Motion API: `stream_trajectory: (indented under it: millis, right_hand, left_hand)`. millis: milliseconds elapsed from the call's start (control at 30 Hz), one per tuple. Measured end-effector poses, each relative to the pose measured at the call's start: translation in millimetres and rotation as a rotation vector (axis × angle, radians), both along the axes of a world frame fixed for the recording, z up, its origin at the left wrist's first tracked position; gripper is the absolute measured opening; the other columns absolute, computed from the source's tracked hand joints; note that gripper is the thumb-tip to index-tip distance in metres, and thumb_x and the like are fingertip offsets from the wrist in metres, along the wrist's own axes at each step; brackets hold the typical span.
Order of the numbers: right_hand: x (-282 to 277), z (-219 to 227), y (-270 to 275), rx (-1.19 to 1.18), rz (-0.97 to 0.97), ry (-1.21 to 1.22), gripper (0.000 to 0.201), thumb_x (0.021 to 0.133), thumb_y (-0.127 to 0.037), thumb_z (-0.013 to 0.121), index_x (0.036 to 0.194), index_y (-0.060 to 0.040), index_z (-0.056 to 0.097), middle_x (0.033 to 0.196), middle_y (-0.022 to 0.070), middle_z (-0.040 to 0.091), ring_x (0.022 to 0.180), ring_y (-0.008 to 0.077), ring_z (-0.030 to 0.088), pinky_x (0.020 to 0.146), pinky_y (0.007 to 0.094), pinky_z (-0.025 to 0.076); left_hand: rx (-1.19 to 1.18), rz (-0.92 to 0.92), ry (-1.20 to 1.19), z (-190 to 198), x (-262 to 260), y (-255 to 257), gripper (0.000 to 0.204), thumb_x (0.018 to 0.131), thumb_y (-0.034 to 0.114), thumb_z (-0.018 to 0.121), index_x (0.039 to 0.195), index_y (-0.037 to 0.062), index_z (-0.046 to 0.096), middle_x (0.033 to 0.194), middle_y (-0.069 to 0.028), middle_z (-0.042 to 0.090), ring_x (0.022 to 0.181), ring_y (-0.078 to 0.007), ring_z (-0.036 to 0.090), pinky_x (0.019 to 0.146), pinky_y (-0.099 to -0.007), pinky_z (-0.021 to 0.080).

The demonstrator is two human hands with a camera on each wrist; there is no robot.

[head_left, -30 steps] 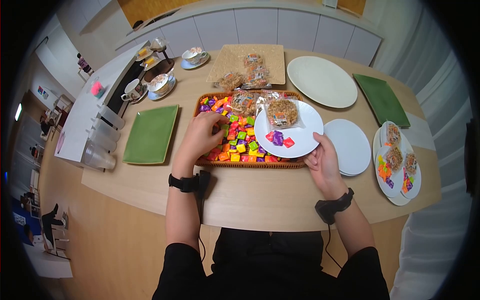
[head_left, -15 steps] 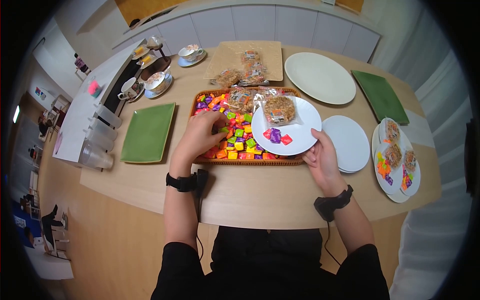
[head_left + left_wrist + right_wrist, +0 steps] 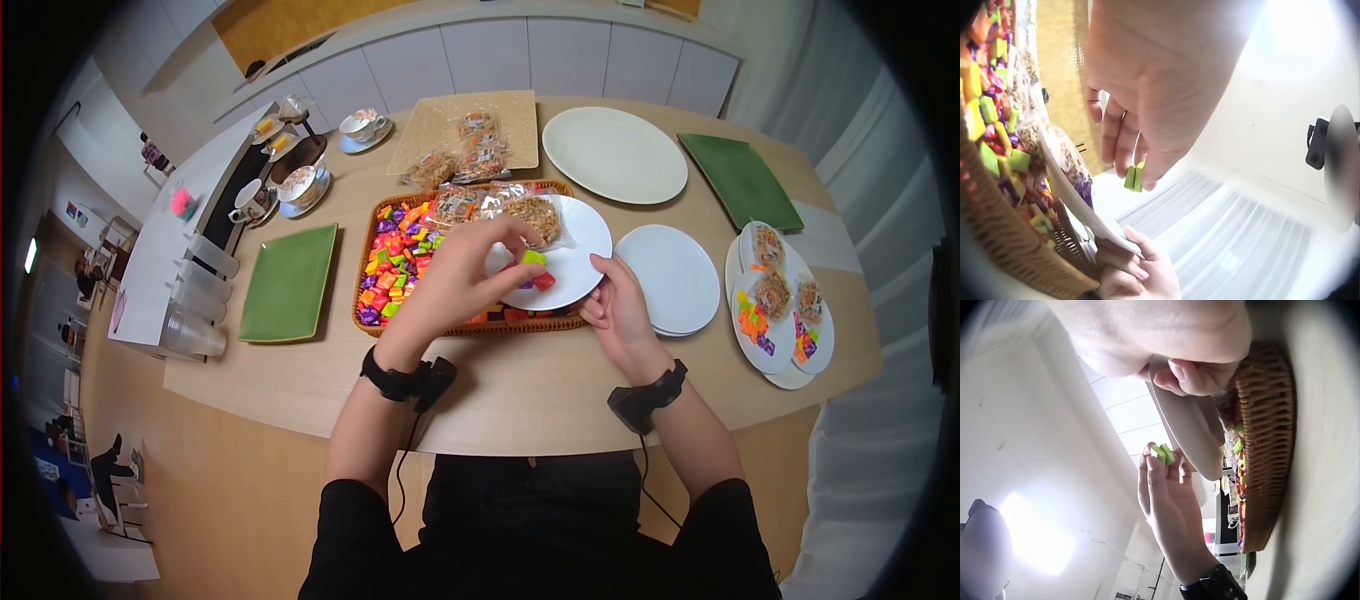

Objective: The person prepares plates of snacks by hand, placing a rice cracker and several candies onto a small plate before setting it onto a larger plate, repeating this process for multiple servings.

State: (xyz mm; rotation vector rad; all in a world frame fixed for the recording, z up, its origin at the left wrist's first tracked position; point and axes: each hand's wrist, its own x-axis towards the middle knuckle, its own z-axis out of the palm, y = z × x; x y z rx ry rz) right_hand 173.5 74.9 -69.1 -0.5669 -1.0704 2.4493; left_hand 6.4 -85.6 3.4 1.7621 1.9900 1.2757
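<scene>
In the head view my left hand (image 3: 455,280) is over the white plate (image 3: 583,268), pinching green wrapped candy (image 3: 534,257) between thumb and fingertips. The left wrist view shows the green candy (image 3: 1134,178) as two small pieces side by side. My right hand (image 3: 625,318) grips the plate's right edge, thumb on top and fingers curled beneath. On the plate lie a wrapped nut cluster (image 3: 535,217) and a red candy (image 3: 544,281); my left hand hides part of it. The wicker basket (image 3: 365,312) of colourful wrapped candies sits under the plate's left part.
Small white plates (image 3: 668,275) are stacked to the right. Farther right, filled plates (image 3: 768,330) hold clusters and candies. Green plates (image 3: 290,283) flank the table, with an oval white plate (image 3: 615,155) and a beige tray (image 3: 420,135) behind. Cups (image 3: 300,187) stand at the back left.
My left hand has left the candy basket and moved right over the plate, carrying green candy. The right hand still holds the plate; the head view has shifted a little.
</scene>
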Motion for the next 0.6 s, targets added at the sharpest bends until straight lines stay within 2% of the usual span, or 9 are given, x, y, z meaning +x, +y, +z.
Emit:
stream_trajectory:
  millis: [100,133,233,300,367,433,500,567,600]
  right_hand:
    - [0.5,-1.2,-0.4,-0.001,0.017,0.012,0.014,0.102,-0.024,0.058,0.105,-0.0123,0.051,0.073,-0.0035,0.046,0.049,0.0042,0.037,0.040,0.0204,0.026]
    - [0.7,-0.2,-0.9,0.001,0.016,-0.003,0.014,0.102,-0.024,0.058,0.105,-0.0125,0.051,0.073,-0.0035,0.045,0.049,0.0041,0.037,0.041,0.0203,0.026]
    - [1.4,5.0,-2.4,0.007,0.005,-0.021,0.014,0.102,-0.025,0.058,0.104,-0.0126,0.051,0.073,-0.0036,0.045,0.049,0.0040,0.037,0.041,0.0203,0.026]
    - [1.4,3.9,-3.4,0.000,0.006,-0.034,0.015,0.102,-0.025,0.058,0.104,-0.0126,0.051,0.073,-0.0037,0.044,0.050,0.0040,0.037,0.041,0.0203,0.026]
    - [1.2,0.3,-3.1,0.000,0.006,-0.012,0.016,0.102,-0.025,0.059,0.104,-0.0123,0.050,0.072,-0.0038,0.044,0.049,0.0040,0.036,0.041,0.0203,0.026]
    - [2.4,1.6,-3.3,-0.010,0.004,-0.018,0.016,0.101,-0.025,0.059,0.102,-0.0129,0.050,0.072,-0.0037,0.045,0.049,0.0041,0.036,0.040,0.0206,0.025]
    - [0.7,4.7,-4.5,-0.018,0.016,-0.024,0.016,0.101,-0.025,0.060,0.099,-0.0136,0.049,0.072,-0.0036,0.047,0.049,0.0043,0.036,0.040,0.0210,0.025]
    - [1.1,6.0,-5.0,-0.024,-0.007,-0.039,0.016,0.101,-0.025,0.060,0.099,-0.0135,0.050,0.072,-0.0040,0.047,0.049,0.0040,0.036,0.041,0.0209,0.025]
    - [1.4,4.3,-4.8,-0.024,-0.015,-0.047,0.016,0.101,-0.026,0.060,0.100,-0.0133,0.051,0.072,-0.0044,0.047,0.049,0.0039,0.036,0.041,0.0207,0.025]
  left_hand:
    - [0.057,-0.026,0.101,-11.6,3.6,13.1,0.024,0.089,0.019,0.078,0.105,0.0028,0.070,0.084,-0.0074,0.071,0.083,-0.0191,0.069,0.080,-0.0340,0.052]
    - [0.048,-0.031,0.055,-10.3,6.1,13.5,0.024,0.090,0.020,0.077,0.105,0.0029,0.071,0.083,-0.0076,0.071,0.080,-0.0188,0.069,0.076,-0.0336,0.052]
    - [0.007,0.014,-0.034,-10.8,0.1,8.8,0.024,0.091,0.020,0.076,0.106,0.0028,0.071,0.085,-0.0082,0.072,0.081,-0.0191,0.069,0.076,-0.0327,0.052]
    - [0.026,0.077,0.058,-19.8,-19.5,-0.6,0.022,0.093,0.018,0.073,0.108,0.0019,0.070,0.088,-0.0071,0.072,0.082,-0.0167,0.068,0.078,-0.0316,0.052]
    - [0.166,0.226,0.083,-27.1,-41.0,-13.6,0.019,0.096,0.015,0.071,0.107,0.0002,0.070,0.092,-0.0101,0.073,0.082,-0.0177,0.068,0.075,-0.0307,0.052]
    - [0.183,0.312,-0.042,-21.0,-53.7,-28.2,0.018,0.098,0.015,0.069,0.107,-0.0009,0.069,0.092,-0.0072,0.072,0.087,-0.0123,0.065,0.076,-0.0289,0.052]
    - [0.228,0.423,-0.137,-35.3,-78.6,-40.3,0.020,0.100,0.016,0.067,0.107,-0.0023,0.069,0.085,-0.0058,0.072,0.080,-0.0100,0.064,0.074,-0.0283,0.052]
    - [0.189,0.560,-0.047,-43.4,-94.3,-52.0,0.021,0.099,0.019,0.069,0.105,-0.0011,0.070,0.084,-0.0071,0.073,0.077,-0.0120,0.067,0.072,-0.0289,0.053]
    - [0.184,0.569,-0.053,-45.8,-96.9,-56.4,0.021,0.099,0.019,0.069,0.105,-0.0011,0.070,0.084,-0.0071,0.073,0.077,-0.0120,0.067,0.072,-0.0289,0.053]
